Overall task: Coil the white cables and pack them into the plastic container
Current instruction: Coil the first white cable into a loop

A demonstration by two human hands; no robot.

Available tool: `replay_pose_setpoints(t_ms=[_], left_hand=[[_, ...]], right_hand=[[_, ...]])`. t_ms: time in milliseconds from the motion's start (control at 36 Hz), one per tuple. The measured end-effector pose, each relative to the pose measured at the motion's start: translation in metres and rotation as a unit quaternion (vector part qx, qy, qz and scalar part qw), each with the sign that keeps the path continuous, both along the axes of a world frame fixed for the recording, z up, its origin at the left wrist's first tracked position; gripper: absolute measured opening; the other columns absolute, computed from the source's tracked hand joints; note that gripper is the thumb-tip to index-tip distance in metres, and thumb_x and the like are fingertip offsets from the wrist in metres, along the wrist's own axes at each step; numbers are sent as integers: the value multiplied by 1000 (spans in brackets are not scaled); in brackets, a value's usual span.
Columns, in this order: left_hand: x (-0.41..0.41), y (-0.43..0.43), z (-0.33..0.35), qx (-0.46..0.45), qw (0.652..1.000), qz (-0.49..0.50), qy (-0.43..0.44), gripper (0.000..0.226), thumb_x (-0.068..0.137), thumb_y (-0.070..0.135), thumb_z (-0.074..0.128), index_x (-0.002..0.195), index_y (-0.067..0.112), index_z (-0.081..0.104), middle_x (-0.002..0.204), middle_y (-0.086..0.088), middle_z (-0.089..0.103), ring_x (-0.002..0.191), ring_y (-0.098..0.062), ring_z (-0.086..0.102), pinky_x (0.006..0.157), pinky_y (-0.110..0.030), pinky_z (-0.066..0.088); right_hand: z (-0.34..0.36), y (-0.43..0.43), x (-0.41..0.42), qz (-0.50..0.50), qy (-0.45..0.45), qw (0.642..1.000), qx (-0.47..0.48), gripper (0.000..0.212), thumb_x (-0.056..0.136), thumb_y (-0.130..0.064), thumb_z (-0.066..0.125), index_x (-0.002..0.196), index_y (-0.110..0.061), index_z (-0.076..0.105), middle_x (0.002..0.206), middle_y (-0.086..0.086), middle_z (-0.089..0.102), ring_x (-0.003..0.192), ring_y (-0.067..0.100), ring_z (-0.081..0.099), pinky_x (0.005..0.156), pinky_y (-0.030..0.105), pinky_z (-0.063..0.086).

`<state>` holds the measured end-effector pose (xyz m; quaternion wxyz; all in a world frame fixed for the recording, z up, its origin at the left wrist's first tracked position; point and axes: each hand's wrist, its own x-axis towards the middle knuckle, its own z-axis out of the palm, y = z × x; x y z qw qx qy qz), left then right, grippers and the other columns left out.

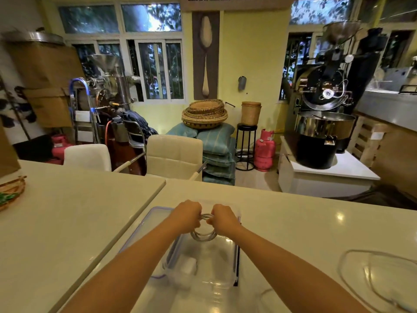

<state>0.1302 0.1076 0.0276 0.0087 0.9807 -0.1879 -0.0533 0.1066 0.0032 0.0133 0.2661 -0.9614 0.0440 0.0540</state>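
Observation:
A small coil of white cable (203, 235) hangs between my two hands above the far end of a clear plastic container (225, 263). My left hand (188, 214) grips the coil's left side and my right hand (222, 219) pinches its top right. The container sits on the white table in front of me, with a white charger block (187, 266) inside at its near left. A longer white cable (370, 281) lies in loose loops on the table at the right. The container's lid (149, 224), edged in blue, lies under its left side.
A second white table (67, 211) joins at the left, with a woven basket (10, 190) at its edge. Two cream chairs (173, 154) stand beyond the far table edge. Farther back are a red gas bottle (264, 152) and a coffee roaster (322, 123).

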Motion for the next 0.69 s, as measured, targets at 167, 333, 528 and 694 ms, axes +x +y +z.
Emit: replay_pose_setpoints(t_ms=[167,333,528,694], left_hand=[[1,-9,-14,150,985,-55,-58,29,91,6,47,119,6,56,123,-15,60,115,-30,56,97,-35,40],[8,-16,-21,184,978,-68,-74,26,91,22,52,114,12,58,123,-9,61,116,-25,54,103,-34,31],[11,-15,-29,181,977,-52,-97,23,93,19,45,109,13,61,116,-8,65,112,-25,55,103,-35,29],[14,-14,-35,185,974,-51,-119,25,94,15,43,113,8,58,123,-13,57,117,-28,48,98,-35,34]], right_hand=[[-8,8,8,-2,14,999,-29,25,93,-10,49,112,3,58,122,22,60,111,31,58,69,24,30],[-13,10,11,-4,27,999,-41,18,88,-6,53,102,-1,63,111,16,63,81,22,52,74,27,37],[-16,7,12,-27,17,998,-61,25,92,-8,47,114,-2,58,121,17,61,109,28,60,90,31,47],[-18,7,11,-32,15,998,-61,26,94,-7,43,116,-3,55,123,16,59,111,28,58,91,31,46]])
